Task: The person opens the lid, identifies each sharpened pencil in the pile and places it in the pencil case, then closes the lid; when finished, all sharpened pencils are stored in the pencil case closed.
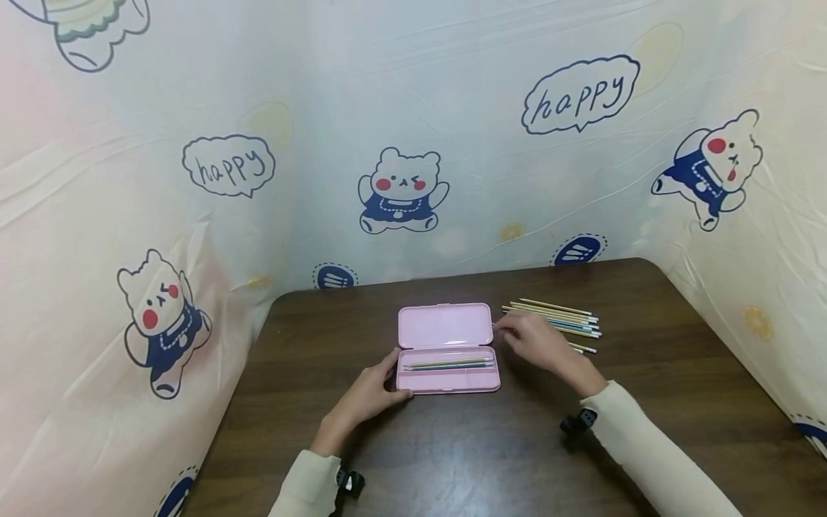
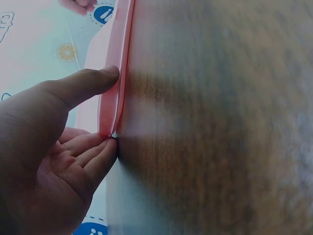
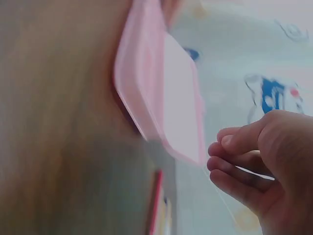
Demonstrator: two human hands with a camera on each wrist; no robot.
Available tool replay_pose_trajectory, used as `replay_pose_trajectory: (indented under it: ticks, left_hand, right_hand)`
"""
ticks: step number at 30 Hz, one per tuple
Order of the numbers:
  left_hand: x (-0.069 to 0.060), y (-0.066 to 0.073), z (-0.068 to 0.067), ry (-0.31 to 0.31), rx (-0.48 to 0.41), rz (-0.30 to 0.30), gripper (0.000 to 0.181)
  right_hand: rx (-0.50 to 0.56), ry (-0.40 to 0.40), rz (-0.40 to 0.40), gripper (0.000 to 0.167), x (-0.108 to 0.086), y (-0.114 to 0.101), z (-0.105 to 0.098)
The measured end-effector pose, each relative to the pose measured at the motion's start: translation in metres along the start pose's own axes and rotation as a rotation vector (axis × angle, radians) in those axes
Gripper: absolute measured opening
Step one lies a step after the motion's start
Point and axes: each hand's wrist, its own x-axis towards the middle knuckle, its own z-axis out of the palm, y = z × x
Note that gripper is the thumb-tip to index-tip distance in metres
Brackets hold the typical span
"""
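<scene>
A pink pencil case [image 1: 481, 381] lies on the table with its lid [image 1: 444, 325] raised back. A few pencils [image 1: 449, 364] lie lengthwise inside its tray. My left hand [image 1: 368, 391] holds the case by its left end. In the left wrist view the thumb [image 2: 95, 83] presses the front side while the fingertips [image 2: 105, 152] bear on the end. Just right of the lid is my right hand [image 1: 531, 339], its fingers loosely bent. Nothing shows between those fingers [image 3: 234, 183] in the right wrist view. Several loose pencils [image 1: 568, 316] lie behind this hand, one partly hidden under it.
The dark brown table [image 1: 439, 452] ends at the back against a printed curtain [image 1: 478, 187], which also hangs on both sides. A small dark camera [image 1: 351, 482] sits at my left wrist and another camera [image 1: 577, 424] at my right.
</scene>
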Motion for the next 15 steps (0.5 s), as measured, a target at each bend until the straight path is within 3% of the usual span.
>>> replay_pose_trajectory:
  ticks: [6, 15]
  left_hand:
    - [0.000, -0.001, 0.001, -0.001, 0.002, -0.009, 0.096]
    - [0.000, -0.002, 0.000, 0.000, 0.012, -0.010, 0.097]
  right_hand:
    - [-0.032, 0.041, 0.085, 0.019, -0.012, 0.037, -0.032]
    - [-0.058, 0.007, 0.184, 0.020, -0.043, 0.090, -0.067]
